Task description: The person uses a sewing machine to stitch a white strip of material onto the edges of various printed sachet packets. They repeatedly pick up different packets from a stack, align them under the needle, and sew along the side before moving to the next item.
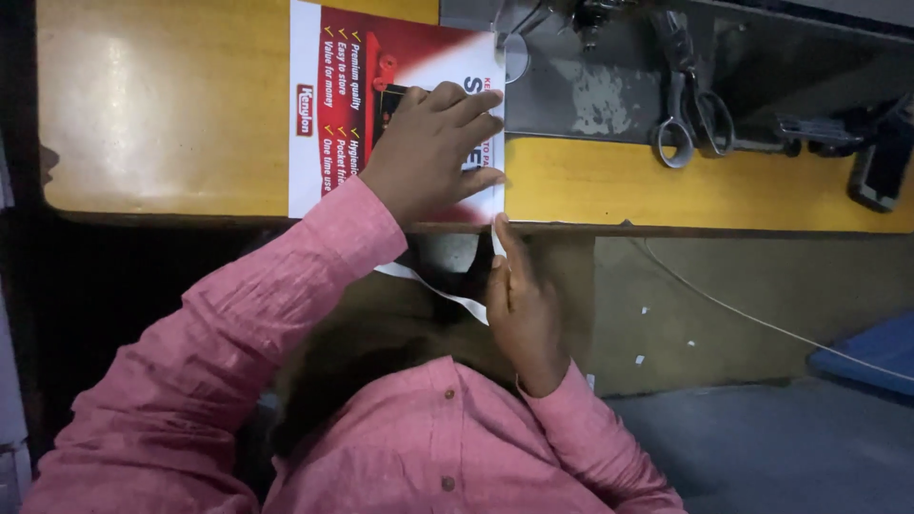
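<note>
1. Nearest the camera, a person in a pink shirt (pixel 409 447) leans over the front edge of a yellow table (pixel 171 114), both sleeves reaching forward.
2. The right hand (pixel 519 314) sits at the table's edge, fingers closed in a pinch on a narrow white strip (pixel 447 297) that curls down and away below the tabletop; the fingertips (pixel 499 233) meet the near corner of a printed sheet.
3. The left hand (pixel 433 148) lies flat on that red-and-white printed sheet (pixel 328 105), fingers spread and pressing it to the table, covering much of its right half.
4. The sheet lies on the tabletop, its near edge at the table's front edge.
5. Farther back and to the right, a pair of scissors (pixel 690 114) rests on a grey metal plate (pixel 590 90), well apart from both hands.
6. A dark object (pixel 881 162) lies at the far right edge; what it is cannot be told.
</note>
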